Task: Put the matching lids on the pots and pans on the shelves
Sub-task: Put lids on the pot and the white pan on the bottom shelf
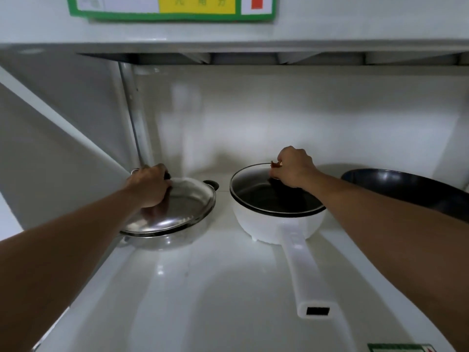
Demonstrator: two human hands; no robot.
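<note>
Above both hands, a green-bordered label (171,7) is stuck to the front edge of the upper shelf; its yellow middle panel carries three faint characters too blurred to read with certainty, and a red block sits in a white field at its right end. A second green-bordered label (401,348) shows at the near edge of the lower shelf, below the right forearm, its print illegible.

The left hand (148,188) is clenched over the dark knob of a steel lid (177,212), which lies on a glass-walled pot (162,241) with a small dark side handle on the far side of the grip. The lid looks tilted a little, its near edge raised; whether it is fully seated cannot be told.

The right hand (294,168) pinches the knob of a glass lid (264,194) with a dark rim, which lies on a white pan (279,224). The pan's long white handle (307,273) runs from below that grip toward the viewer. To the right of that grip, partly behind the forearm, stands a dark uncovered pan (406,186).

All three stand on a glossy white shelf (215,288) with a pale back wall and a metal upright in the left rear corner, behind the left grip.
</note>
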